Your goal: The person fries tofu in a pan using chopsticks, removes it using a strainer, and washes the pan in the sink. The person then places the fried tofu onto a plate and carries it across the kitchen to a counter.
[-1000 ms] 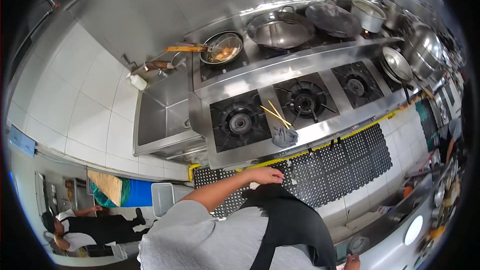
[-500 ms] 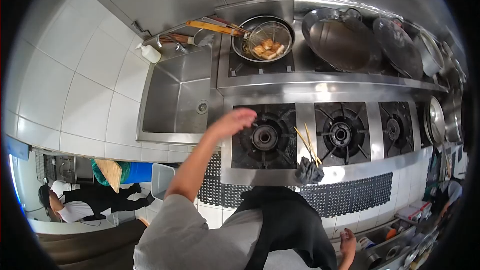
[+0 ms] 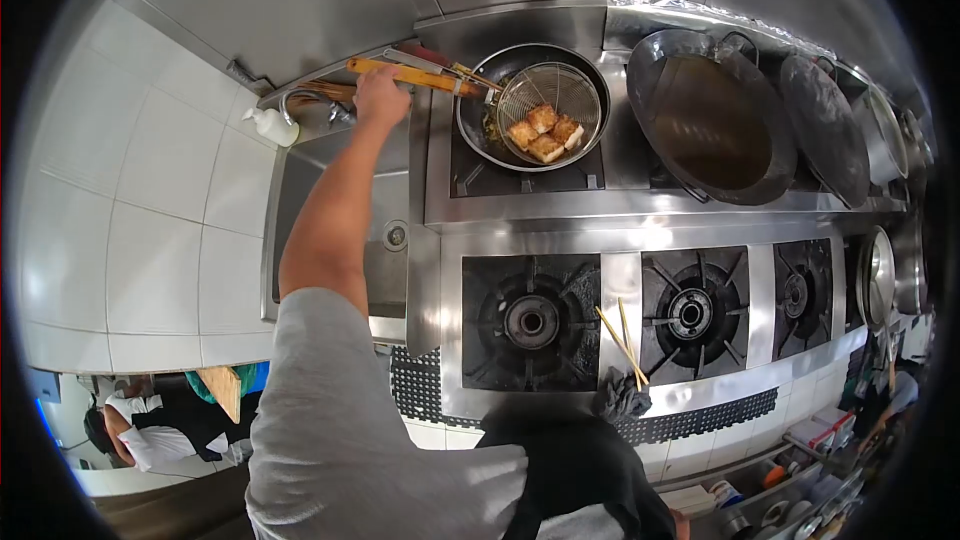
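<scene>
My left hand (image 3: pixel 380 98) is closed around the wooden handle (image 3: pixel 435 79) of a wire-mesh strainer (image 3: pixel 548 90). The strainer rests in a dark frying pan (image 3: pixel 528 160) on the raised back burner. Several browned, fried square pieces (image 3: pixel 545 147) of what looks like tofu lie in the mesh. Another red-brown handle beside the strainer's leans over the pan's rim. Of my right hand (image 3: pixel 682 523) only a small patch shows at the bottom, beside my dark apron; its fingers are hidden.
A sink (image 3: pixel 386 275) lies left of the stove, with a white pump bottle (image 3: pixel 272 127) behind it. Chopsticks (image 3: pixel 624 345) and a dark cloth (image 3: pixel 623 396) lie between front burners. A big wok (image 3: pixel 715 130) stands at the back. Another person (image 3: pixel 165 425) is at far left.
My left hand has moved from above the front left burner up and left onto the strainer's handle. My right hand has mostly dropped out of sight. The view has shifted toward the back burners.
</scene>
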A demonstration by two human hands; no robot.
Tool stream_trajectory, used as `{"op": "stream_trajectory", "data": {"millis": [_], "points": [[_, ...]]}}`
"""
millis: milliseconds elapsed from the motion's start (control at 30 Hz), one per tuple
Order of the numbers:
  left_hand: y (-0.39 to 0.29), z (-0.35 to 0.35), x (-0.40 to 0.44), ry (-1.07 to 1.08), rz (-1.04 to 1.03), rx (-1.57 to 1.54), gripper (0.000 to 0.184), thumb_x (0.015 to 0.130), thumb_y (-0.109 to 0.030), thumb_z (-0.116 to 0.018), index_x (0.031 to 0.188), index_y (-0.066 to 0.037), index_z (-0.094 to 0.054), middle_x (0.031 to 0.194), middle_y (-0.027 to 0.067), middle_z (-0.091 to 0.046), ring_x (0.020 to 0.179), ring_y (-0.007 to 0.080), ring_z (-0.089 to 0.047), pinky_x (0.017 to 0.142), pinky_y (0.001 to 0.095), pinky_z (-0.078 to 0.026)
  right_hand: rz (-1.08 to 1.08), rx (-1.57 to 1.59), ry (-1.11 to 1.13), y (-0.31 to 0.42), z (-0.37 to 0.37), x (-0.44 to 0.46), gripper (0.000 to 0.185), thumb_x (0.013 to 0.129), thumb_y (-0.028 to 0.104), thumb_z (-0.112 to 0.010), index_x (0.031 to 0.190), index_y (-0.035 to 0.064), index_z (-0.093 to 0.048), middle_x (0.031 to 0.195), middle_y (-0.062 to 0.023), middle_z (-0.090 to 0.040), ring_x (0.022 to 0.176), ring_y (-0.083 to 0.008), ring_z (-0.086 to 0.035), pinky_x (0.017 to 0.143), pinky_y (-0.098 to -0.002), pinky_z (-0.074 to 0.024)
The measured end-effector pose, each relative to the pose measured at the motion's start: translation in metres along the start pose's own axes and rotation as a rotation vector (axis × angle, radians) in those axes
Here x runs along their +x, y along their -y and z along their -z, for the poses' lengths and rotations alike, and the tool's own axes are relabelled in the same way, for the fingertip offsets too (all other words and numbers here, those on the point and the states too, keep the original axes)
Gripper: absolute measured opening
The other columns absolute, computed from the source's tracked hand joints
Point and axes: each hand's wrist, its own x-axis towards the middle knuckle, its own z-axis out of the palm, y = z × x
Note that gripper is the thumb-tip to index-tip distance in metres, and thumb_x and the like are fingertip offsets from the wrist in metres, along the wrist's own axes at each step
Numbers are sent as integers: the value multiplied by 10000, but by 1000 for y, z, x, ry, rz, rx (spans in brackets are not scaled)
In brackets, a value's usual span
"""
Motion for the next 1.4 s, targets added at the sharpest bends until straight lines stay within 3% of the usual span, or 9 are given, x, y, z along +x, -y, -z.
{"op": "stream_trajectory", "data": {"millis": [400,567,667,700,767,833,967,1233,1400], "points": [[15,7,2,-38,-245,371,600,790,-135,-738,1360,-192,-559,1335,72,-538,1321,272,-430,1003,566,-359,-49,-22,51,56,8,14,229,932,166,-609,1050,-19,-676,998,-225,-703,939,-369,-691,770,-434,-542],[37,33,-17,190,-329,454,487,805,-192,-747,1267,-176,-594,1148,76,-668,1142,299,-604,972,557,-412,503,-390,-71,13,21,47,218,929,158,-607,1037,-18,-676,984,-224,-700,925,-368,-689,756,-437,-540],[35,65,-49,311,-330,425,463,798,-225,-759,1233,-152,-615,1050,98,-708,1034,324,-667,917,515,-479,461,-480,16,-8,15,69,202,937,168,-596,973,-21,-657,934,-226,-674,879,-342,-680,735,-429,-521],[32,79,-61,355,-334,415,462,794,-233,-763,1225,-142,-621,1024,109,-716,1000,334,-682,893,499,-504,178,-220,85,25,17,57,197,936,165,-596,975,-18,-655,908,-204,-671,872,-322,-680,729,-416,-519],[39,100,-80,628,-353,245,432,810,-214,-755,1200,-89,-620,1002,112,-725,898,288,-716,752,502,-535,-401,389,-33,166,38,15,187,935,161,-597,980,-12,-651,858,-161,-665,856,-282,-680,717,-392,-514],[36,108,-96,1094,-66,78,444,857,-220,-714,1256,-62,-602,882,83,-687,722,228,-688,644,433,-553,-302,563,-2,116,16,20,209,948,221,-608,1030,34,-651,761,-74,-602,663,-211,-633,533,-350,-459],[5,110,-196,1389,568,-1256,299,927,-146,-611,1208,-47,-584,774,37,-597,554,155,-579,514,286,-467,-316,674,17,57,-25,39,214,972,277,-587,1066,94,-643,755,-24,-590,548,-166,-592,438,-324,-470],[-70,154,-279,1081,390,-1421,282,948,-125,-567,1220,-55,-538,690,-1,-479,465,116,-454,467,280,-363,-381,766,18,12,-84,15,272,975,315,-609,1148,106,-632,884,-50,-651,610,-189,-651,475,-339,-511],[-94,225,-319,1033,258,-1412,281,942,-123,-571,1211,-50,-536,683,4,-474,441,122,-443,459,280,-366,-179,648,-45,-20,-119,-23,250,975,306,-589,1130,114,-627,904,-51,-658,605,-199,-647,471,-344,-508]]}}
